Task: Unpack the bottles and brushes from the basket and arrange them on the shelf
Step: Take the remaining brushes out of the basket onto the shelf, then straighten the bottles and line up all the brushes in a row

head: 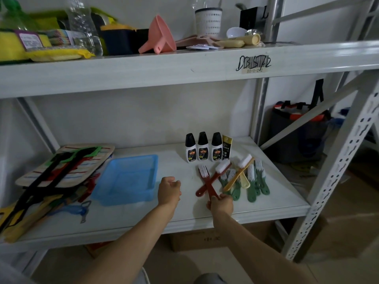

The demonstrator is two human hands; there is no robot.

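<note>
On the white shelf point(143, 220), three white bottles with black caps point(202, 147) stand in a row, a gold and black tube point(227, 146) at their right. In front lie two crossed red brushes point(207, 181), yellow brushes point(239, 175) and several green brushes point(253, 183). My right hand point(220, 203) grips the handle end of one red brush. My left hand point(169, 190) hovers loosely curled, holding nothing, between the brushes and the blue basket point(114, 193). The basket looks empty.
A pile of striped mats and coloured tools point(55, 175) fills the shelf's left side. The upper shelf point(184, 64) carries a pink funnel point(158, 35), sponges, a clear bottle and cups. A dark bag point(297, 132) stands beyond the right upright.
</note>
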